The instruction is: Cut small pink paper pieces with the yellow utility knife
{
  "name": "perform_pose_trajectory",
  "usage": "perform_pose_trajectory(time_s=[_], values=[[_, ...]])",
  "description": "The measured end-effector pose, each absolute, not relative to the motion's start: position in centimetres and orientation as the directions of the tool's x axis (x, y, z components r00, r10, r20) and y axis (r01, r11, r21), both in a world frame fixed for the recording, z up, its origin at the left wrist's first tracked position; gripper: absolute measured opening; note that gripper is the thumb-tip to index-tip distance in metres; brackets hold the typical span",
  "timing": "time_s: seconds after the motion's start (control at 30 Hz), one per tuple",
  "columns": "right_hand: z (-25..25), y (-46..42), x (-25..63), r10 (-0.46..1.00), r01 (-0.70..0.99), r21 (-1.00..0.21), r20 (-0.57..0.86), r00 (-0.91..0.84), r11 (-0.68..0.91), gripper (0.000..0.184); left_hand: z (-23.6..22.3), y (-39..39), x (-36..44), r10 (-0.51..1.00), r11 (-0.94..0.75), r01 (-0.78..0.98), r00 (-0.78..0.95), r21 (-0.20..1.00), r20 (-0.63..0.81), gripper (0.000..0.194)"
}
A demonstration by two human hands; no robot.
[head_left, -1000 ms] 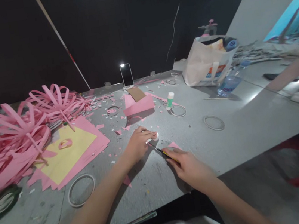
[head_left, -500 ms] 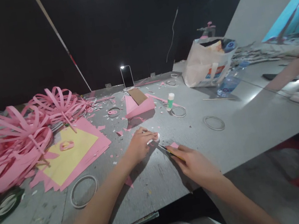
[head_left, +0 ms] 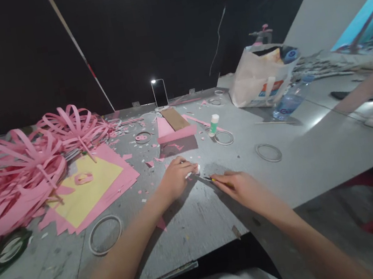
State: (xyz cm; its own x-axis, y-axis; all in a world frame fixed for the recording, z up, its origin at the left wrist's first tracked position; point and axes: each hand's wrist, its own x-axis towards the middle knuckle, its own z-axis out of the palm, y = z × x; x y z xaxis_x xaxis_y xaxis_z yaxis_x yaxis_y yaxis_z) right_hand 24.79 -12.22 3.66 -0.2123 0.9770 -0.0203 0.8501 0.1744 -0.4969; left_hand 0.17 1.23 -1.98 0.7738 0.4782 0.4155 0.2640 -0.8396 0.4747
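Observation:
My left hand [head_left: 176, 179] rests on the grey table with its fingers closed on a small white piece [head_left: 197, 170], whose shape is mostly hidden by the fingertips. From the right, my right hand [head_left: 239, 186] grips a utility knife [head_left: 228, 184] with a yellow and black handle. The knife's thin blade points left, its tip at the white piece under my left fingers; whether it touches the piece I cannot tell. Beyond my hands lies a folded pink sheet [head_left: 176, 135] with a brown cardboard strip [head_left: 175, 119] on it.
Pink paper-strip shapes [head_left: 19, 159] heap at the left beside pink and yellow sheets [head_left: 91, 187] and a green tape roll [head_left: 8, 255]. A glue stick [head_left: 213, 125], wire rings [head_left: 268, 153], a lit phone [head_left: 160, 93], a plastic bottle [head_left: 289, 105] and a white bag [head_left: 255, 81] stand farther off. Another person's arm [head_left: 368, 82] reaches in.
My right hand has shifted right and slightly away from me with the knife, which lies flatter. My left hand stays by the white piece. The folded pink sheet's front flap has changed its angle.

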Motion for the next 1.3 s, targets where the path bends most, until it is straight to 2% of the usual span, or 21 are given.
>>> perform_pose_trajectory(time_s=[0.43,0.7,0.87,1.07,1.3], values=[[4.4,-12.5,25.9,0.971,0.771,-0.622,-0.072,-0.230,0.137,0.046,-1.4,0.8,0.2,0.495,-0.832,0.288,0.773,0.474,0.397,0.036],[4.1,-13.2,27.1,0.970,0.810,-0.552,-0.006,-0.242,0.199,0.042,-1.5,0.3,0.4,0.497,-0.838,0.317,0.779,0.444,0.383,0.044],[4.1,-12.2,26.3,0.959,0.800,-0.547,0.015,-0.284,0.246,0.039,-1.6,0.5,0.5,0.484,-0.842,0.297,0.784,0.451,0.388,0.042],[4.1,-11.2,26.1,0.955,0.768,-0.601,-0.025,-0.295,0.222,0.041,-2.1,0.6,0.7,0.500,-0.833,0.307,0.773,0.460,0.390,0.040],[3.4,-11.0,26.5,0.963,0.683,-0.722,-0.091,-0.253,0.112,0.044,-2.1,0.5,0.7,0.484,-0.841,0.285,0.776,0.459,0.404,0.054]])
